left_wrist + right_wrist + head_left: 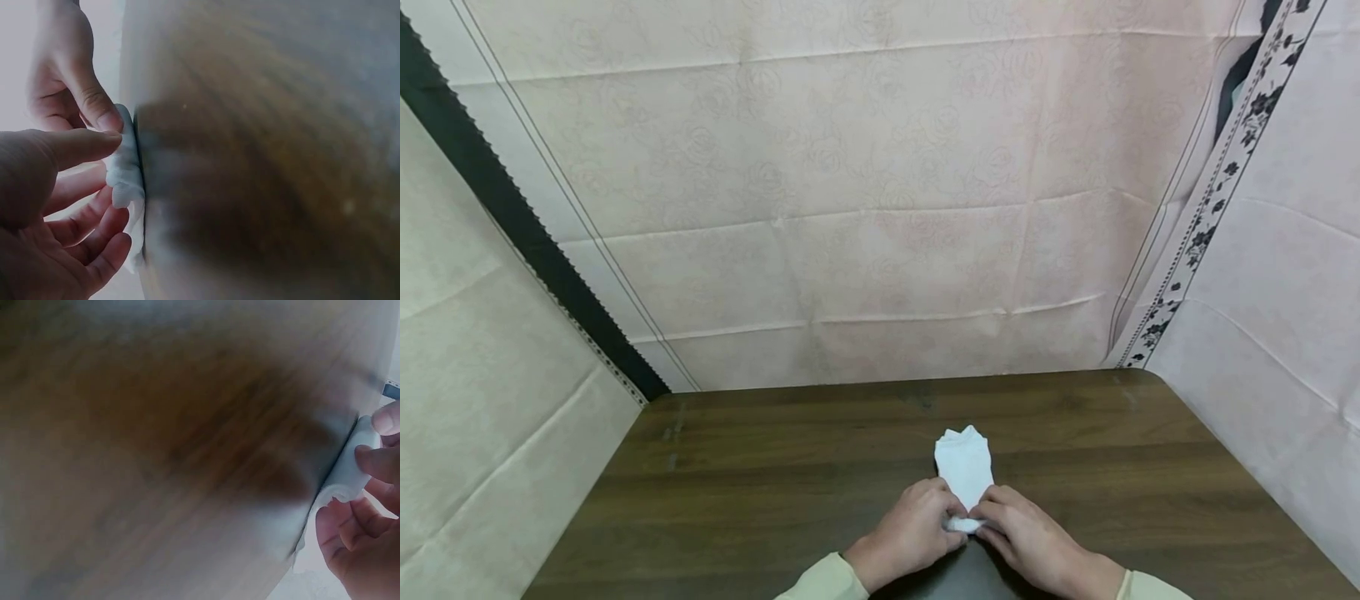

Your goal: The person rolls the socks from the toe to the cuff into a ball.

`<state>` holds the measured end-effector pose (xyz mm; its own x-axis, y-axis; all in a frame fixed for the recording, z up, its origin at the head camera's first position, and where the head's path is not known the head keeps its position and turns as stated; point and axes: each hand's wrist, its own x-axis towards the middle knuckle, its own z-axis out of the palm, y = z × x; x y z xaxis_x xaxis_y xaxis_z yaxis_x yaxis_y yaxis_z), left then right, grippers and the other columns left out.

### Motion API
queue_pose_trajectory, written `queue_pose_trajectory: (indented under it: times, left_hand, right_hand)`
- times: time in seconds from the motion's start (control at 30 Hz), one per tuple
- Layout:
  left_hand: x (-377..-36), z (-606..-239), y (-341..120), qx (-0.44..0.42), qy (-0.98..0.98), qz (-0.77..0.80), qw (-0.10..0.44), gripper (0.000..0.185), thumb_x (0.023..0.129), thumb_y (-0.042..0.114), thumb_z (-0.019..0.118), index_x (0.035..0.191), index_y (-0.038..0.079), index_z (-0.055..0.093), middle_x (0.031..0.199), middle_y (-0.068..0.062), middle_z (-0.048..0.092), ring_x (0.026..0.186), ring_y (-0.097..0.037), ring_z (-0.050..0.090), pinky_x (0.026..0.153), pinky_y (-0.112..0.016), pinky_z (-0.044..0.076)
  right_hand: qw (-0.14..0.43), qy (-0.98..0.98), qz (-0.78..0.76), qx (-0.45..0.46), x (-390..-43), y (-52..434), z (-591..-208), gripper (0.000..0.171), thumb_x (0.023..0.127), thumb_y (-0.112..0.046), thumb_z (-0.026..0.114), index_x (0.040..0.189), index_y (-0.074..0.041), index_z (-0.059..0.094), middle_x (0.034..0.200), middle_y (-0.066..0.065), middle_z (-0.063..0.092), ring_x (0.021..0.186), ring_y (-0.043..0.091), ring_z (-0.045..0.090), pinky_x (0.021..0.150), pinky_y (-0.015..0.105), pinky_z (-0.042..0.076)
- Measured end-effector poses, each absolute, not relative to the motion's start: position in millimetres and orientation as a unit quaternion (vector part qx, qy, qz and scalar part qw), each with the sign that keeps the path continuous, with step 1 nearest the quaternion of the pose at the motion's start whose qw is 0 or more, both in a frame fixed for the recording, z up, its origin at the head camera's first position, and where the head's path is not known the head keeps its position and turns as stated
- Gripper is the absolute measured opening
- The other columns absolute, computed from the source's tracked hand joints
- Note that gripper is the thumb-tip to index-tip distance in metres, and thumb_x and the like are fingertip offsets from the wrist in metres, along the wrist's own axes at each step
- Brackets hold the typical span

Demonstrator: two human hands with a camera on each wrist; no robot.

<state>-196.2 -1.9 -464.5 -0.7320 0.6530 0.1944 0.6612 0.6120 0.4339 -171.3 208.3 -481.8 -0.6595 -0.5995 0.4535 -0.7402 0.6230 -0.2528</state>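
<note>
Between both hands (919, 523) (1032, 533) — part-rolled sheet (964, 468)

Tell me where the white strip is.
In the head view, the white strip lies just right of centre on the wooden table, its rolled near end between the left hand and right hand.

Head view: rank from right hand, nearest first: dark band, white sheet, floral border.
1. White sheet: nearest, its rolled near end pinched by the right hand.
2. Floral border: next, up and off to the right.
3. Dark band: farthest, over on the left side.
</note>
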Motion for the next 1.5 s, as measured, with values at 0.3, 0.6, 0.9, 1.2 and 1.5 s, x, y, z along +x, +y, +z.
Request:
queue_pose_trajectory:
  times: [0.3,0.6,0.9,1.2,1.5]
  left_hand:
    - [-198.4,-465.8,-0.4,-0.359,-0.903,-0.236,0.005,0.015,0.08,0.018,0.087,0.092,0.013,0.078,0.085,0.008,0.059,0.076,0.0,0.05,0.069,-0.018,0.045]
    - [-199.0,-465.9,0.0,-0.36,-0.903,-0.236,-0.022,0.006,0.091,0.017,0.076,0.094,0.012,0.077,0.084,0.009,0.057,0.075,0.0,0.049,0.069,-0.02,0.044]
    - [-199.5,-466.1,0.4,-0.372,-0.908,-0.191,-0.009,0.008,0.095,0.019,0.071,0.098,0.015,0.077,0.082,0.01,0.057,0.075,-0.002,0.051,0.07,-0.022,0.044]
    - [-200.9,-463.8,0.8,-0.385,-0.909,-0.161,-0.001,0.011,0.098,0.019,0.066,0.097,0.018,0.077,0.078,0.011,0.055,0.073,-0.003,0.05,0.069,-0.024,0.044]
    - [-200.1,-463.4,-2.1,-0.354,-0.902,-0.246,-0.02,0.009,0.096,0.016,0.07,0.105,0.016,0.07,0.088,0.011,0.061,0.082,-0.002,0.053,0.076,-0.025,0.046]
  right_hand:
    - [0.187,-0.879,0.204,0.388,-171.5,207.1,-482.9,0.016,0.09,-0.006,0.074,0.1,-0.018,0.07,0.096,-0.01,0.057,0.087,0.006,0.051,0.071,0.026,0.048]
    - [0.165,-0.895,0.203,0.361,-168.8,208.2,-480.4,0.016,0.086,-0.013,0.079,0.1,-0.017,0.072,0.097,-0.012,0.053,0.086,0.004,0.048,0.069,0.025,0.047]
    - [0.183,-0.903,0.183,0.342,-168.2,208.0,-480.3,0.036,0.077,-0.012,0.087,0.105,-0.017,0.066,0.104,-0.008,0.055,0.091,0.008,0.052,0.071,0.029,0.051]
    - [0.194,-0.9,0.178,0.347,-167.9,207.4,-479.4,0.038,0.073,-0.01,0.088,0.102,-0.019,0.065,0.101,-0.01,0.057,0.088,0.007,0.054,0.07,0.029,0.051]
    - [0.195,-0.898,0.179,0.351,-168.6,207.8,-480.1,0.027,0.077,-0.009,0.086,0.098,-0.017,0.07,0.1,-0.008,0.06,0.087,0.006,0.056,0.069,0.029,0.052]
